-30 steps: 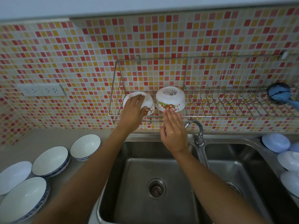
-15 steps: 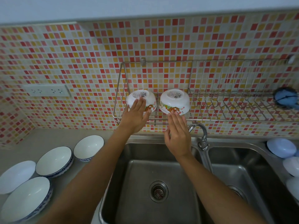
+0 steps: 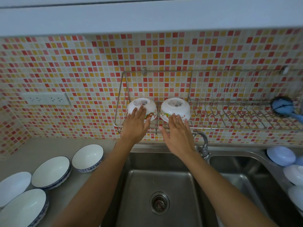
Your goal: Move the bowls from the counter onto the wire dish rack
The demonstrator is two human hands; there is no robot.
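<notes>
1. Head view: two small bowls upside down at the left end of the rack [image 3: 203, 128], left bowl [image 3: 148, 106] and right bowl [image 3: 177, 107] side by side, close but seemingly not touching.
2. Left hand [image 3: 135, 126] flat against the left bowl, fingers [image 3: 139, 113] spread and straight, resting on its side, not curled round it. Right hand [image 3: 179, 135] likewise spread, fingertips [image 3: 176, 117] at the right bowl's lower rim; touching or just short of it, cannot tell.
3. Four more bowls on the counter [image 3: 49, 148] at left, upright: blue-rimmed ones [image 3: 88, 157], [image 3: 51, 171], [image 3: 23, 208], and a plain white one [image 3: 14, 183] at the edge. Probably next in line.
4. Risk: rack floor made of thin spaced wires, so a rim could settle unevenly between them and rock once let go. Sink [image 3: 160, 185] directly below the rack; any slip off the front rail likely ends in a drop onto steel.
5. Risk: a sideways nudge could knock one bowl into the other and chip a rim.
6. Materials: racked bowls glossy white, rounded, with a printed band near the rim and a sticker on each foot; look smooth and probably slippery. Rack of shiny steel wire, with upright plate slots at right. Wall of small red, orange and cream mosaic tiles. Counter matte grey.
</notes>
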